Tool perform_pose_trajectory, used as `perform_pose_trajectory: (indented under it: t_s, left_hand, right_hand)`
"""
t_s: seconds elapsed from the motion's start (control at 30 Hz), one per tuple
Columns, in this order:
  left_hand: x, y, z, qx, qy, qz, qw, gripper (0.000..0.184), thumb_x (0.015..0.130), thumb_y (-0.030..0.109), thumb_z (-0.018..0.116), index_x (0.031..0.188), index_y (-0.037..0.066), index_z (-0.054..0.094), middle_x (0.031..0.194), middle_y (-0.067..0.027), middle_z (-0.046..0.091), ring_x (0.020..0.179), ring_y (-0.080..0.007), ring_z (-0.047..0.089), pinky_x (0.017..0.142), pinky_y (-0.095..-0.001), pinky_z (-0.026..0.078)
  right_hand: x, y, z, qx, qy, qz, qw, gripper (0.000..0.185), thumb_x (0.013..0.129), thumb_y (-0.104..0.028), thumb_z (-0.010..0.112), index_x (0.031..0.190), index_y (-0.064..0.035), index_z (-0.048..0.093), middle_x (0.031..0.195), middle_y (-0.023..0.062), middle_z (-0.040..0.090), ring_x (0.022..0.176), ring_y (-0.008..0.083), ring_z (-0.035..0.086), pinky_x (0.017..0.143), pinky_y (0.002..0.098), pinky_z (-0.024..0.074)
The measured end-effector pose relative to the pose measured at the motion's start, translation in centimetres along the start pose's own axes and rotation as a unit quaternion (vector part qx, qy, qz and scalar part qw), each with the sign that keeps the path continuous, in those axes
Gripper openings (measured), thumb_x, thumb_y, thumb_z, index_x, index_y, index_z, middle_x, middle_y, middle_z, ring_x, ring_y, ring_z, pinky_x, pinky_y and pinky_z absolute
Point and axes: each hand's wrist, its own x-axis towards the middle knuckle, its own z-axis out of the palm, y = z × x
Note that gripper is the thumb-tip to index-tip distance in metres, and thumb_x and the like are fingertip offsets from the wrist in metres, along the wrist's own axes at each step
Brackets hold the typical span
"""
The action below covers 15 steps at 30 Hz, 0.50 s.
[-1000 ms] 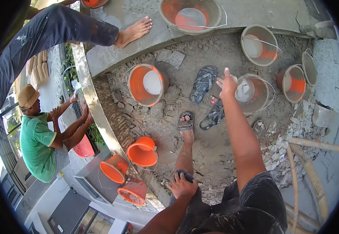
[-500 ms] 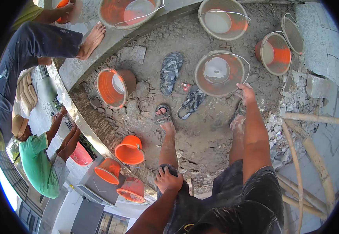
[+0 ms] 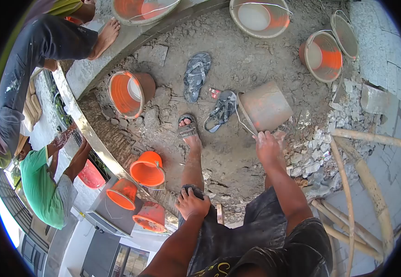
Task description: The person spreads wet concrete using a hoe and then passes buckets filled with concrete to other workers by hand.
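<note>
My right hand (image 3: 268, 147) is closed on the rim of a mud-coated bucket (image 3: 266, 107), which lies tipped on its side with its mouth toward the lower left. The bucket's wire handle hangs by my fingers. On my knee rests my left hand (image 3: 192, 203), fingers spread, holding nothing. A camouflage sandal (image 3: 220, 111) lies just left of the tipped bucket, and its pair (image 3: 196, 76) is farther up. A small red packet (image 3: 214, 93) sits between them.
More buckets stand around: an orange one (image 3: 131, 93) at left, a grey one (image 3: 259, 19) at top, another (image 3: 322, 56) at right. Bamboo poles (image 3: 371, 137) and rubble lie at right. A person in green (image 3: 41, 187) sits beyond the ledge (image 3: 87, 129); another person's foot (image 3: 105, 39) is upper left.
My right hand has reached down to the grey bucket and taken its rim. The bucket has gone from upright to tipped on its side. My left hand stays on my knee.
</note>
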Motion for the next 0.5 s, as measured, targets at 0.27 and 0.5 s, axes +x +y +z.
perform_pose_trajectory:
  t_s: [0.27,0.5]
  left_hand:
    - [-0.2,-0.6,0.4,-0.01,-0.003,-0.005,1.0,0.073,0.073,0.048,0.058,0.134,0.008,0.05,0.145,-0.0129,0.04,0.133,-0.03,0.037,0.109,-0.0463,0.023]
    - [0.0,-1.3,-0.4,-0.049,0.007,0.003,0.999,0.073,0.072,0.049,0.059,0.132,0.008,0.051,0.143,-0.0131,0.041,0.133,-0.03,0.037,0.11,-0.0462,0.024]
  right_hand:
    - [-5.9,-1.4,12.0,-0.076,-0.047,0.036,0.995,0.014,0.085,-0.024,0.063,0.079,-0.0131,0.056,0.08,0.0088,0.055,0.075,0.0285,0.062,0.06,0.0426,0.0514]
    - [-1.4,-1.3,3.6,-0.003,0.065,0.142,0.988,0.026,0.083,-0.028,0.068,0.082,-0.0059,0.056,0.08,0.0146,0.058,0.07,0.0361,0.061,0.061,0.0442,0.0491]
